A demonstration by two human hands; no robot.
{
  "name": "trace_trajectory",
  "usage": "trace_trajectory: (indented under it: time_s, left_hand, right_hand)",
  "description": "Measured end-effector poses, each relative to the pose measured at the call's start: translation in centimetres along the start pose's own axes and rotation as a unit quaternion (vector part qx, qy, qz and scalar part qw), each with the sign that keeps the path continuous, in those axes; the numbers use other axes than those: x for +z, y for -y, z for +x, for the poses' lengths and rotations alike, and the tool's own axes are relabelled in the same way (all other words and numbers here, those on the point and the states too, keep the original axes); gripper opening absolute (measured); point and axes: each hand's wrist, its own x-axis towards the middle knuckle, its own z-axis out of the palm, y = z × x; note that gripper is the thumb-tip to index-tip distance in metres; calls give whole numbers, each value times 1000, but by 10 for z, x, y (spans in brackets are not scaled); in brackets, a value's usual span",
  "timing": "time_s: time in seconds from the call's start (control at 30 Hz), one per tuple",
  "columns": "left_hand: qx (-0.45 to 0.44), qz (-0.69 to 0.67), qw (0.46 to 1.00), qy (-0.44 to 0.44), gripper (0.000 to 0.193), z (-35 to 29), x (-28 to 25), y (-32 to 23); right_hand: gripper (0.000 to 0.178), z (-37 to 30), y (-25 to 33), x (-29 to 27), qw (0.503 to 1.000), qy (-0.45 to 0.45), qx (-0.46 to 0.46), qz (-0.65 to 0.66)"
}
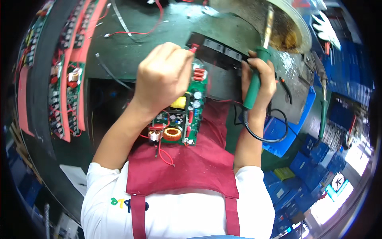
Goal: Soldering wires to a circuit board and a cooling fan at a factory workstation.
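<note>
Black panel [218, 57], smooth, two pale rectangular sockets [213, 45] along its face: lies beyond the circuit board, between the hands, long axis crosswise, right end sloping toward the body. Left hand [162, 77]: at the panel's left end, fingertips pinching a small red piece [194, 48]. Right hand [262, 77]: at the opposite end, curled about a soldering iron [252, 89], green handle, metal shaft pointing away; grip on the panel, cannot tell.

Circuit board [195, 97]: green, oblong, long axis running away from the body, nearer the left hand; yellow-wrapped block [180, 102], copper-wound ring [172, 134]. Apron [179, 171]: maroon cloth. Tray [279, 147]: blue, right.
</note>
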Motion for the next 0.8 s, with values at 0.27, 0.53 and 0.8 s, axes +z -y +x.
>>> trace_trajectory:
  time_s: [0.27,0.53,0.8]
  left_hand:
    - [23,2,997,-70,15,-23,18,-39]
    - [7,24,999,-25,34,-4,80,-64]
    - [24,41,999,-24,31,11,98,-69]
  right_hand:
    - [24,-33,-24,-63,992,30,2,-121]
    - [23,-21,-85,-97,984,8,-117,-132]
    - [20,-12,-109,-79,987,66,-130,-66]
